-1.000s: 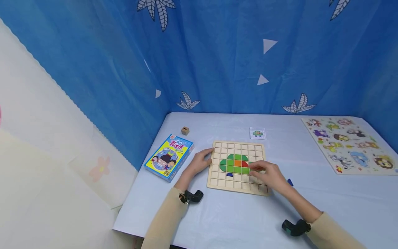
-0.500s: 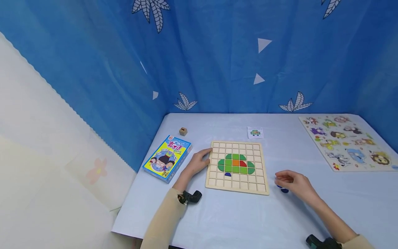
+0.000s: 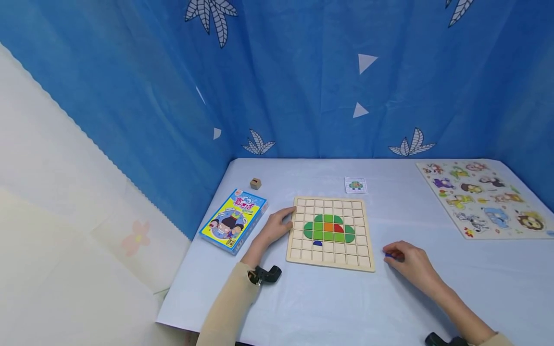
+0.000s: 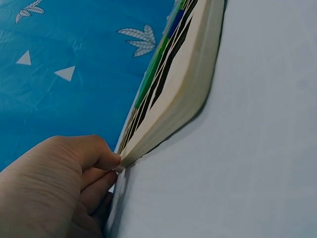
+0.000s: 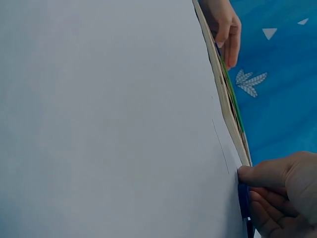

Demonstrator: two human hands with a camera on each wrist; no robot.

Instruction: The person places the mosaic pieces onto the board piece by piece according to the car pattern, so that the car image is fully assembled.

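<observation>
A square wooden grid board (image 3: 303,257) lies flat on the table, holding green, orange and red pieces joined in one rounded shape. A dark blue half-round piece (image 3: 318,243) sits in a cell under that shape's left part. My left hand (image 3: 275,227) rests its fingertips against the board's left edge, as the left wrist view also shows at the board (image 4: 183,84). Right of the board, my right hand (image 3: 409,265) pinches a blue piece (image 3: 390,255) low over the table. In the right wrist view the thumb is on this blue piece (image 5: 243,201), with more dark blue just below it.
A small printed pattern card (image 3: 356,185) lies behind the board. To the left are a blue and yellow box (image 3: 234,220) and a small wooden block (image 3: 255,183). An animal picture board (image 3: 484,198) lies at the right. A blue curtain (image 3: 303,96) hangs behind the table.
My right hand has moved from the board out to the right, down to blue pieces on the table, and now pinches one. The left hand stays at the board's edge.
</observation>
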